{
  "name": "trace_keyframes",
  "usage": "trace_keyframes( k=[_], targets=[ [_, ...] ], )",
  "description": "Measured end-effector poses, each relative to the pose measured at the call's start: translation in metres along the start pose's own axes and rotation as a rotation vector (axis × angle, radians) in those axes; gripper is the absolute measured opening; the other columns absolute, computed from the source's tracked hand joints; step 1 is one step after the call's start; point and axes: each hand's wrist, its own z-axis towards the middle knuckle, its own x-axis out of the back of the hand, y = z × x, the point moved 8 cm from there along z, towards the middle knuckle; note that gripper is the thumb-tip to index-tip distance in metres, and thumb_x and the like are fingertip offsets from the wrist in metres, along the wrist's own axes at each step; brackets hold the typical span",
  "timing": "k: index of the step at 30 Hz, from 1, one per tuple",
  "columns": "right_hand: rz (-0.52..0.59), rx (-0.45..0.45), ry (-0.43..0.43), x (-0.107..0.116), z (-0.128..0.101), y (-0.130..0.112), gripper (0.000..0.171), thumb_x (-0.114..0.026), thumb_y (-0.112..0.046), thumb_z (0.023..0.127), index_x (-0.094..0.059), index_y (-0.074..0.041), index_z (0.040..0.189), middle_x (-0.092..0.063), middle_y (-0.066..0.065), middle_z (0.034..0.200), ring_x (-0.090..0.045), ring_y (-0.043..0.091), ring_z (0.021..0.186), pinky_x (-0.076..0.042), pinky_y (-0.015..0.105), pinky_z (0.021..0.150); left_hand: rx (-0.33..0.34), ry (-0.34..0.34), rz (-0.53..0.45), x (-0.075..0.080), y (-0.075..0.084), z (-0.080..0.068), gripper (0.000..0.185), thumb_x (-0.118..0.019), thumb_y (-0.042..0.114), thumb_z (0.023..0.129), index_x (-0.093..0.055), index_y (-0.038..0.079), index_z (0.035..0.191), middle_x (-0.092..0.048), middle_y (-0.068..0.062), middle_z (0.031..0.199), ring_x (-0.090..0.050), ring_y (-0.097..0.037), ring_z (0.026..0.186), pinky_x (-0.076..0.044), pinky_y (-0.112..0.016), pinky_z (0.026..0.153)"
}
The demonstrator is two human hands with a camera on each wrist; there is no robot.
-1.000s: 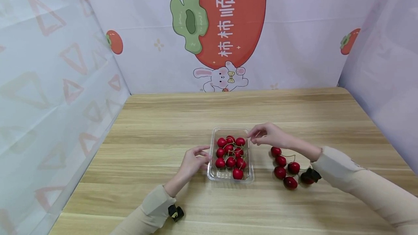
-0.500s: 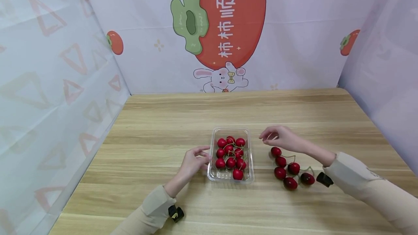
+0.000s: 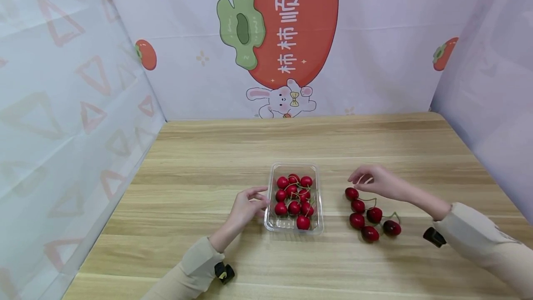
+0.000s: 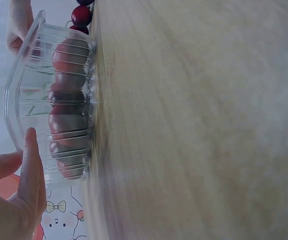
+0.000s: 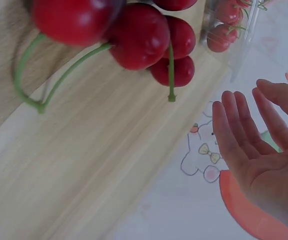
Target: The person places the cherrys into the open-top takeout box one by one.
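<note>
The work looks more than half done, judging by how the fruit lies: I count 10 cherries in the 1 clear plastic box, though overlaps could hide another, and 6 loose cherries remain on the bench, to the right of the box, with green stems attached. There are 2 hands at work. The left hand rests against the box's left side, its fingers extended and relaxed rather than clenched. The right hand hovers just beyond the loose cherries, fingers gently bent, thumb apart, pinching nothing.
</note>
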Motion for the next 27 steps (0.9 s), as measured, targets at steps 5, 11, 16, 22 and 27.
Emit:
trace_keyframes(
  k=[5, 11, 16, 22, 27],
  targets=[
    [-0.011, -0.008, -0.018, 0.003, -0.008, 0.003, 0.016, -0.059, -0.001, 0.081, -0.061, 0.005, 0.096, -0.062, 0.007, 0.086, -0.057, 0.012, 0.077, -0.054, 0.023, 0.065, 0.009, 0.005, 0.000, 0.001, -0.001, 0.001, 0.041, -0.060, -0.004, 0.078, -0.050, -0.009, 0.118, -0.060, -0.010, 0.083, -0.059, -0.010, 0.058, -0.057, -0.043, 0.063],
    [-0.021, -0.036, -0.033, 0.004, -0.016, 0.011, 0.017, -0.060, -0.003, 0.081, -0.060, 0.005, 0.096, -0.062, 0.009, 0.088, -0.058, 0.012, 0.077, -0.055, 0.024, 0.065, 0.005, 0.003, 0.002, 0.000, -0.001, 0.000, 0.041, -0.061, -0.004, 0.078, -0.050, -0.009, 0.117, -0.059, -0.011, 0.084, -0.059, -0.010, 0.058, -0.057, -0.041, 0.062],
    [-0.045, -0.044, -0.040, 0.003, -0.022, 0.018, 0.018, -0.062, -0.004, 0.080, -0.061, 0.005, 0.095, -0.061, 0.012, 0.089, -0.059, 0.013, 0.076, -0.055, 0.022, 0.064, -0.001, 0.004, 0.000, 0.000, 0.001, 0.000, 0.041, -0.061, -0.003, 0.078, -0.050, -0.009, 0.117, -0.059, -0.011, 0.083, -0.059, -0.010, 0.058, -0.058, -0.039, 0.060],
    [-0.067, -0.077, -0.049, 0.001, -0.029, 0.025, 0.019, -0.063, -0.005, 0.079, -0.061, 0.004, 0.095, -0.061, 0.013, 0.091, -0.059, 0.015, 0.077, -0.054, 0.019, 0.062, 0.001, 0.006, 0.000, 0.000, 0.001, -0.001, 0.040, -0.061, -0.003, 0.078, -0.050, -0.009, 0.117, -0.059, -0.011, 0.083, -0.058, -0.009, 0.057, -0.058, -0.036, 0.059],
    [-0.076, -0.069, -0.056, 0.000, -0.031, 0.027, 0.017, -0.062, -0.001, 0.078, -0.062, 0.004, 0.094, -0.061, 0.013, 0.090, -0.059, 0.015, 0.076, -0.053, 0.019, 0.060, 0.004, 0.015, 0.000, 0.001, 0.000, 0.001, 0.040, -0.061, -0.004, 0.077, -0.051, -0.009, 0.116, -0.059, -0.011, 0.082, -0.058, -0.008, 0.056, -0.058, -0.036, 0.059]
  ],
)
